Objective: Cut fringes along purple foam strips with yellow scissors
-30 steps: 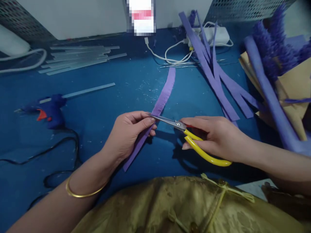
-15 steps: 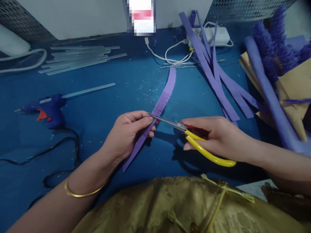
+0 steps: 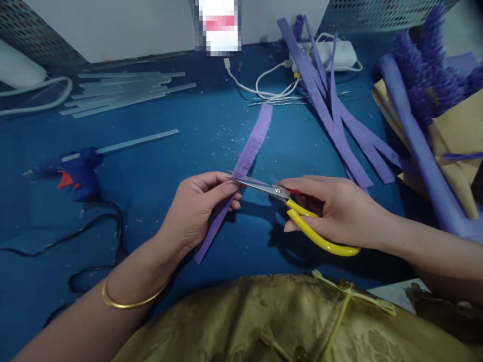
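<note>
A purple paper strip [image 3: 253,143] runs diagonally through my left hand [image 3: 206,206], pinched between thumb and fingers. Its upper part has fine cuts along the right edge and lies toward the back of the table; the plain lower end sticks out below my palm. My right hand [image 3: 332,206] is closed around the yellow handles of the scissors [image 3: 278,190]. The scissor blades point left and cross the strip just above my left thumb, with the tips slightly apart. Part of the handles is hidden by my right fingers.
A blue glue gun [image 3: 85,168] with its cord lies at left, below clear glue sticks [image 3: 121,90]. More purple strips [image 3: 339,136] lie at right, near a white power strip [image 3: 345,56]. A wrapped purple bouquet [image 3: 426,75] is at far right. A phone-like screen [image 3: 222,27] stands at the back.
The scissor blades have opened slightly at the strip. The strip has shifted a little to the left, and its lower end has moved slightly to the right.
</note>
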Available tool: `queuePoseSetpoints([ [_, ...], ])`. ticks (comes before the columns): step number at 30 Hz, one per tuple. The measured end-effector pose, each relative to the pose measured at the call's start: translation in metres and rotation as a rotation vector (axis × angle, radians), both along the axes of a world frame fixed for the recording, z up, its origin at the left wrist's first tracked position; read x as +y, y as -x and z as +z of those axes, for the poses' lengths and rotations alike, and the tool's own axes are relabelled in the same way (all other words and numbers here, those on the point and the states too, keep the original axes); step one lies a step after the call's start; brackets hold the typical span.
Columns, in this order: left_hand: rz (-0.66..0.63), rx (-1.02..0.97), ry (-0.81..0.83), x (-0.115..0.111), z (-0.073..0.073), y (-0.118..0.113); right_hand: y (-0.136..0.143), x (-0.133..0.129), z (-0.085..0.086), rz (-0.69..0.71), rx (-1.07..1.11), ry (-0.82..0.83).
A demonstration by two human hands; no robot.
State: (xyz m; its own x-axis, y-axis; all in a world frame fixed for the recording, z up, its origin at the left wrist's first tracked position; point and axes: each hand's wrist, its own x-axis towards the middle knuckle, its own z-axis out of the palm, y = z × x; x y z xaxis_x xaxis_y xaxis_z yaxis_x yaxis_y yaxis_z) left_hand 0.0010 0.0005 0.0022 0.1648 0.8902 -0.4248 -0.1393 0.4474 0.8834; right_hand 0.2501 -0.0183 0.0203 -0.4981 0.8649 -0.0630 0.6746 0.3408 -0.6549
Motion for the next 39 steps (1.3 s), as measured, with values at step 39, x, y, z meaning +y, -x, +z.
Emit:
queuePoseSetpoints([
  [39, -0.031, 0.045, -0.008, 0.0005, -0.0008, -0.0006, 0.0002, 0.0003, 0.0041, 0.078, -0.004, 0.055],
])
